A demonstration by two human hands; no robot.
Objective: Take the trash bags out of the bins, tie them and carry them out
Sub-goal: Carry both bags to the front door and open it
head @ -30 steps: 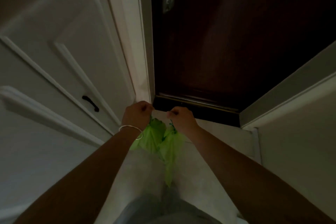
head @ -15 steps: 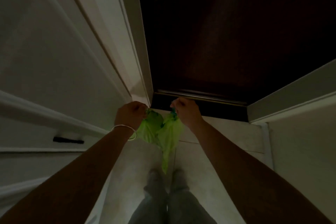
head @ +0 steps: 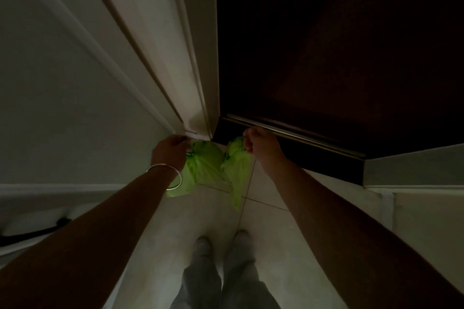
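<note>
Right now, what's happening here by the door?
A person stands on the tiled floor facing a dark door. The left hand grips one green trash bag by its gathered top, and the right hand grips another green bag. Both bags hang above the floor, side by side.

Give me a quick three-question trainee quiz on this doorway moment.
1. True or false: each hand holds a green bag.
2. Which wrist wears the bangle? A left, B right.
3. Fill in: the door ahead is ____ (open/closed).

Key:
1. True: the left hand grips the left bag, and the right hand grips the right bag.
2. A.
3. Closed, as far as the dim view shows.
</note>
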